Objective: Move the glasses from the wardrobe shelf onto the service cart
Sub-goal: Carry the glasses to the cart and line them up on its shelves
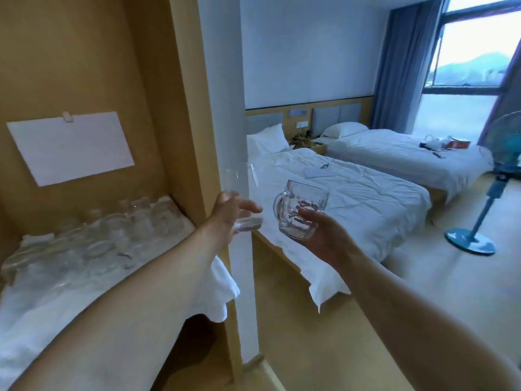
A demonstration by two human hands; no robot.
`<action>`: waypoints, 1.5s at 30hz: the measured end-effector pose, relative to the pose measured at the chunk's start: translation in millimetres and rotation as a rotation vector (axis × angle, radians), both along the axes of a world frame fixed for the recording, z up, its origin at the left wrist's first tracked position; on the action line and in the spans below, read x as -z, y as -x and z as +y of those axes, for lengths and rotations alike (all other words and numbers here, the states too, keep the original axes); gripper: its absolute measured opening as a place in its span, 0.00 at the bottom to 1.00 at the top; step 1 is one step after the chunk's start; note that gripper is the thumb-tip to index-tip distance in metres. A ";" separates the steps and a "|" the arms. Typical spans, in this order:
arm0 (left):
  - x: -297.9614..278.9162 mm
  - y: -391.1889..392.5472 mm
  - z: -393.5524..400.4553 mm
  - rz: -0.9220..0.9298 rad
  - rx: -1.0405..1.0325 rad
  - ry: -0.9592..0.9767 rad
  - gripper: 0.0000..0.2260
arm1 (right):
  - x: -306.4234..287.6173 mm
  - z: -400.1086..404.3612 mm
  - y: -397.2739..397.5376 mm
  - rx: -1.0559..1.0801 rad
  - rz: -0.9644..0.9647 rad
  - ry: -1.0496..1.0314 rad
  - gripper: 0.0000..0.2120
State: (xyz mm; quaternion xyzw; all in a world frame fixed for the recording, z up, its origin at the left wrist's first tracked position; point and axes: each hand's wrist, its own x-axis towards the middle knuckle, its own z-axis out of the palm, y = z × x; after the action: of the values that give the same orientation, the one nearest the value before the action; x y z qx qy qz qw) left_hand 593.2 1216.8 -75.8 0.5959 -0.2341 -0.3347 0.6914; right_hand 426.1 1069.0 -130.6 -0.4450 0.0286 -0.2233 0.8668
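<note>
Holding 2 glasses out in front of us, we stand beside the wardrobe with both arms stretched toward the bedroom. Our left hand (229, 211) curls around the base of a tall clear tumbler (242, 193), which stands upright in front of the wardrobe's side panel (194, 136); its rim is faint against the white wall. Our right hand (324, 232) cups a dimpled glass mug (301, 210) from below and behind, fingers wrapped around its body, the handle pointing left toward the tumbler. The 2 glasses are near each other but apart, both well clear of the shelf. On the wardrobe shelf (197, 303) to our left, over a white cloth (222, 289) that hangs past the front edge, a cluster of remaining glasses (112, 230) sits blurred, so we cannot count them; some appear to stand rim down. A white sheet of paper (70, 146) is clipped to the wardrobe's back wall. Beyond our hands lie 2 beds: the near bed (352, 193) with white sheets and the far bed (403, 156) with small items on it. A blue standing fan (485, 198) stands at right near the window (473, 52).
</note>
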 end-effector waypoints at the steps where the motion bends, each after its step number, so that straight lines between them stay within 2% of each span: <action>1: 2.1 9.5 -13.1 0.009 0.045 -0.007 0.43 | 3.6 -9.8 13.3 0.045 -0.001 -0.021 0.18; 3: 5.7 27.6 -39.6 0.024 0.126 -0.019 0.42 | 10.5 -26.4 37.7 0.139 0.007 -0.060 0.14; 6: 10.6 52.7 -80.9 0.033 0.236 -0.043 0.46 | 18.8 -46.3 71.7 0.254 0.024 -0.110 0.07; 8: 16.1 67.0 -111.3 0.059 0.299 -0.051 0.46 | 24.1 -59.6 94.0 0.305 0.033 -0.122 0.06; 10: 22.2 80.9 -141.4 0.082 0.377 -0.052 0.46 | 32.2 -75.1 114.3 0.365 0.053 -0.143 0.16; 13: 33.5 100.3 -186.9 0.072 0.495 -0.079 0.44 | 44.6 -98.6 139.7 0.509 0.110 -0.167 0.36; 14: 37.4 106.4 -203.3 0.076 0.522 -0.086 0.45 | 48.3 -107.4 147.3 0.543 0.108 -0.168 0.38; 16: 44.4 119.3 -238.2 0.082 0.570 -0.097 0.45 | 52.5 -126.9 160.0 0.605 0.088 -0.165 0.32; 17: 46.9 125.7 -255.8 0.075 0.598 -0.105 0.42 | 53.6 -137.1 166.4 0.636 0.092 -0.158 0.27; 19: 50.0 137.5 -290.4 0.064 0.658 -0.116 0.32 | 54.9 -157.6 178.1 0.721 0.123 -0.154 0.26; 20: 51.2 142.4 -307.1 0.060 0.691 -0.122 0.30 | 55.7 -167.7 184.6 0.768 0.142 -0.162 0.27; 25: 56.5 165.3 -391.8 0.050 0.841 -0.150 0.42 | 53.1 -213.1 209.1 0.965 0.182 -0.232 0.25; 28: 64.3 181.0 -436.4 0.066 0.918 -0.186 0.27 | 59.2 -238.3 221.6 1.068 0.145 -0.309 0.22; 29: 66.4 186.3 -449.1 0.073 0.948 -0.194 0.25 | 62.1 -246.9 226.1 1.096 0.125 -0.347 0.22; 31: 73.0 196.1 -473.7 0.081 0.998 -0.202 0.24 | 65.1 -260.2 232.5 1.140 0.110 -0.410 0.30; 34: 83.6 215.1 -505.8 0.118 1.056 -0.230 0.23 | 69.2 -276.1 240.0 1.200 0.119 -0.427 0.51; 35: 87.2 222.9 -516.0 0.122 1.073 -0.238 0.23 | 70.9 -281.8 243.4 1.216 0.121 -0.418 0.53; 37: 92.7 238.9 -536.1 0.119 1.103 -0.248 0.26 | 74.3 -295.6 253.8 1.243 0.114 -0.404 0.49; 41: 94.6 272.6 -578.1 0.079 1.147 -0.254 0.41 | 85.6 -335.6 286.2 1.297 0.096 -0.457 0.33; 43: 99.5 292.2 -602.6 0.065 1.164 -0.241 0.42 | 91.5 -359.6 307.5 1.320 0.084 -0.454 0.25; 45: 105.1 313.0 -629.1 0.052 1.172 -0.239 0.42 | 96.3 -385.7 329.8 1.320 0.106 -0.434 0.23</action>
State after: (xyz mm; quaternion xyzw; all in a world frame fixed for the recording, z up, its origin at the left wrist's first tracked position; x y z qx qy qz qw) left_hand 280.2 587.7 -180.9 0.4329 -0.4673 -0.6989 0.3252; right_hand 96.2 683.3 -226.9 -0.1615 0.3795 -0.6708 0.6164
